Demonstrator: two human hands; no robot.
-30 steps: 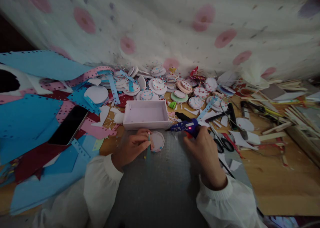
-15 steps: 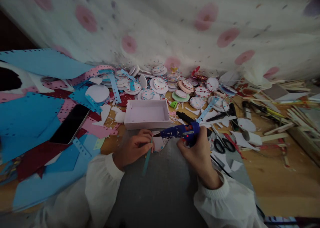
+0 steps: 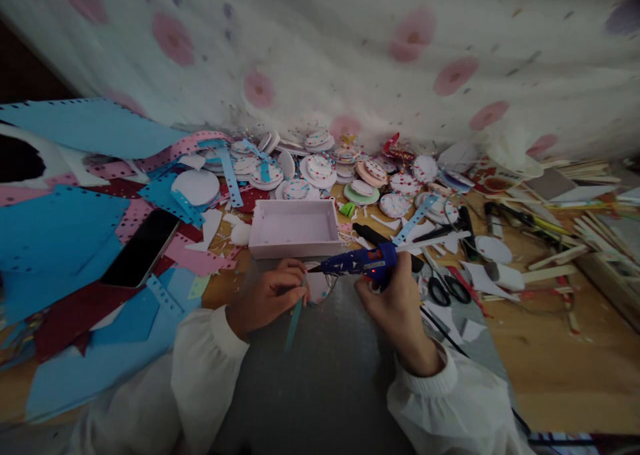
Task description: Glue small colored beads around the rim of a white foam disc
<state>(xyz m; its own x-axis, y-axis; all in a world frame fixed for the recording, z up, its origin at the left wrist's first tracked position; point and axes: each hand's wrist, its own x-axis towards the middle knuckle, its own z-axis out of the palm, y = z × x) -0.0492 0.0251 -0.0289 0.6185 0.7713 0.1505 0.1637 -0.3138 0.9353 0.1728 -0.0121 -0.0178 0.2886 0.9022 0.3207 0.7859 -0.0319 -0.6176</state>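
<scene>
Nearest the viewer, two white sleeves (image 3: 200,368) are seen over a grey mat (image 3: 325,375) laid on the wooden counter (image 3: 550,362). The left hand (image 3: 265,298) is rested on the mat at about 11 o'clock from the mat's centre, its fingers (image 3: 295,288) pressed together in a pinch on a thin teal strip (image 3: 293,315), which is held against the near left edge of a small round white disc (image 3: 319,286). The right hand (image 3: 395,305), at about 1 o'clock, is closed around the handle of a blue glue gun (image 3: 363,263) (a red light is lit on its body), the fingers wrapped on the grip; the nozzle is pointed toward 9 o'clock and is brought just beside the disc's top edge, though contact cannot be told. Just beyond the hands, at 12 o'clock, an open white box (image 3: 295,228) is set. To the right, at 2 o'clock, black scissors (image 3: 443,288) are lying on the counter. At 10 o'clock a dark phone (image 3: 140,248) is lying on blue foam sheets (image 3: 55,235). Farther back, many decorated round pieces (image 3: 320,168) are heaped along a white cloth (image 3: 350,55) printed with pink dots.
</scene>
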